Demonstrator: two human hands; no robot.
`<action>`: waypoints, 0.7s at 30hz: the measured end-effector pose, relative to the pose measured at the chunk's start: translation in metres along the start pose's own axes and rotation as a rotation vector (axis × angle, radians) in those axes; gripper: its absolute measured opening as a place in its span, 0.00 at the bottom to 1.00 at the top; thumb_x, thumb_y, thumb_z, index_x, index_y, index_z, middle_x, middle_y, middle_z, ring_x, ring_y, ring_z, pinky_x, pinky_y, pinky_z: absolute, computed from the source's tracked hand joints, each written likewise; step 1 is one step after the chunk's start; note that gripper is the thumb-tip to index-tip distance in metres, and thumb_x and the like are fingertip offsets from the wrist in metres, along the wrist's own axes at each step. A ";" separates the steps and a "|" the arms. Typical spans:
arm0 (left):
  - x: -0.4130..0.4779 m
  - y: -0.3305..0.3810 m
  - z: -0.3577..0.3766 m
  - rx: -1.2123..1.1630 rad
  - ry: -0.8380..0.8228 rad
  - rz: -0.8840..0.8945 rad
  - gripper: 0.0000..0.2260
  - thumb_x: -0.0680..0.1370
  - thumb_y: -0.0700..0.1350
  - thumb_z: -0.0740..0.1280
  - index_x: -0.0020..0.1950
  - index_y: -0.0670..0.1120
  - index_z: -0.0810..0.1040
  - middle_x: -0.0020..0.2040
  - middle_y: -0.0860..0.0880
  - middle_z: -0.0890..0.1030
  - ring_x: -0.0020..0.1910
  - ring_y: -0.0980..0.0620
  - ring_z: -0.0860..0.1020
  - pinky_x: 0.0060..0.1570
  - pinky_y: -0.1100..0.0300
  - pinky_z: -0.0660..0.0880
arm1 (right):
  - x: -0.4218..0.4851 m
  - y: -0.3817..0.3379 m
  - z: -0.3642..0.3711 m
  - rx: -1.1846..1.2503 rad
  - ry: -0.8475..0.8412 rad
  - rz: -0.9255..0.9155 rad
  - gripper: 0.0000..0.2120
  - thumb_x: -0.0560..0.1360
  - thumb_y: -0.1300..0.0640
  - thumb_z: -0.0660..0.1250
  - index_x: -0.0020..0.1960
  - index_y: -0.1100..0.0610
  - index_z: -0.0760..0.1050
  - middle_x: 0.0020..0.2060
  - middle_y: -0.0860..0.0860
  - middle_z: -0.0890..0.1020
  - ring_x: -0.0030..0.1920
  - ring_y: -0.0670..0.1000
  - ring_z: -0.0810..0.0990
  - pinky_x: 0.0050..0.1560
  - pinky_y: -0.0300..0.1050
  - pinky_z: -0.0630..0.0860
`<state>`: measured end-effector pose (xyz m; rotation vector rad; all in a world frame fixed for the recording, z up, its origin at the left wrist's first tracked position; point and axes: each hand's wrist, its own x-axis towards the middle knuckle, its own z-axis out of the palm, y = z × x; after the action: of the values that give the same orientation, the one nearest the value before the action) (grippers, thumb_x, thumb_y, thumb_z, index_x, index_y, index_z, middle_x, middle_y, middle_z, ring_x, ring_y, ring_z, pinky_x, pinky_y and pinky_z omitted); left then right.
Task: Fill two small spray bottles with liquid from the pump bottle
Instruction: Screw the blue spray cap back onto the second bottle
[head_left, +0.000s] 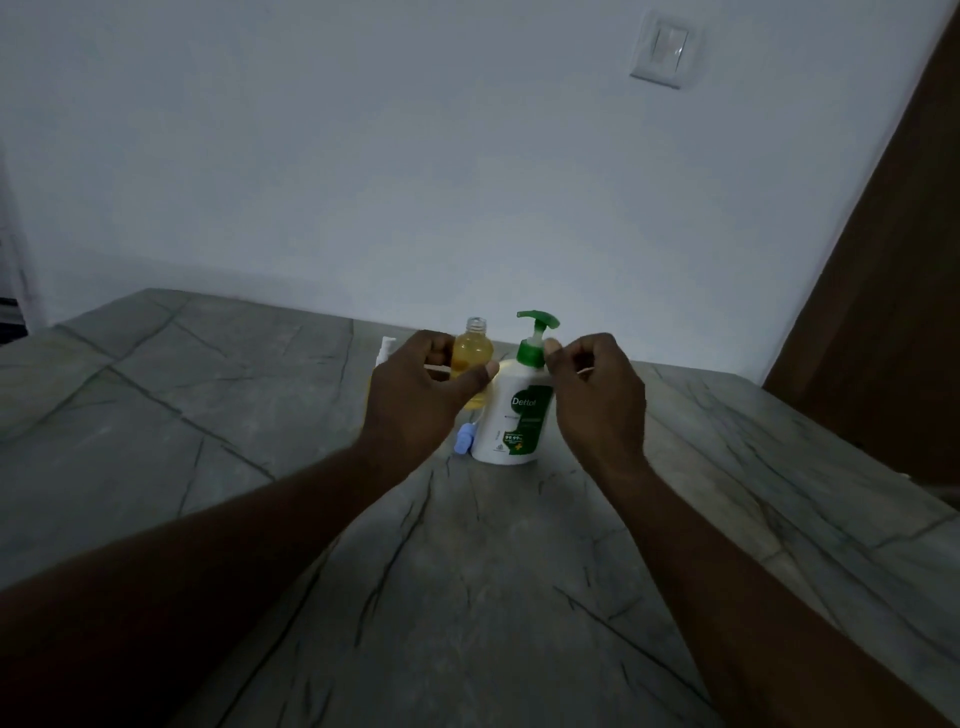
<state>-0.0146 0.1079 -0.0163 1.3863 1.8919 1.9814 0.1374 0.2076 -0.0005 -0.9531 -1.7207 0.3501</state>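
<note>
Left hand (415, 395): fingers and thumb are curled round the small spray bottle (471, 364). The bottle is upright and capless, with amber liquid filling most of it.
Right hand (597, 389): fingers are curled in, with the fingertips close together beside the pump bottle's green collar. Whether they touch it or pinch anything cannot be told.
Pump bottle (514, 415): white, labelled Dettol, it stands upright on the stone-patterned table (467, 571) between the two hands.
Governing relation: the spout of the pump head (537, 319) points left. The small bottle's open neck stands just left of the spout tip and slightly below it. Both long axes are vertical. The right hand is the nearer to the pump head, just below it.
Blue spray cap (464, 439): lies on the table just beside the pump bottle's base.
Count: one pump bottle, one small bottle plainly seen, one blue cap, two hands. One white object (387, 348), half hidden behind the left hand, is possibly the second bottle.
</note>
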 end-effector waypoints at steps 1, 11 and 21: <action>-0.002 0.000 -0.002 0.008 0.001 -0.008 0.18 0.73 0.57 0.77 0.57 0.49 0.82 0.49 0.56 0.85 0.48 0.58 0.83 0.50 0.53 0.83 | -0.007 0.003 0.001 -0.035 0.009 -0.037 0.13 0.80 0.41 0.67 0.51 0.51 0.75 0.46 0.46 0.81 0.45 0.48 0.80 0.40 0.39 0.73; -0.023 -0.015 -0.014 0.095 -0.081 -0.038 0.19 0.72 0.58 0.77 0.57 0.49 0.82 0.46 0.55 0.86 0.44 0.59 0.84 0.49 0.54 0.84 | -0.030 0.007 0.022 -0.072 -0.166 -0.009 0.50 0.68 0.40 0.79 0.80 0.52 0.57 0.76 0.54 0.69 0.71 0.56 0.73 0.64 0.55 0.77; -0.020 -0.029 -0.014 0.234 -0.114 -0.055 0.12 0.75 0.53 0.76 0.53 0.51 0.77 0.42 0.59 0.80 0.41 0.62 0.79 0.41 0.71 0.73 | -0.025 0.023 0.031 0.016 -0.178 0.028 0.48 0.65 0.42 0.82 0.76 0.51 0.61 0.69 0.52 0.75 0.65 0.53 0.77 0.61 0.52 0.79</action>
<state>-0.0257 0.0922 -0.0485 1.4482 2.1383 1.6621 0.1214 0.2108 -0.0434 -0.9590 -1.8642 0.4786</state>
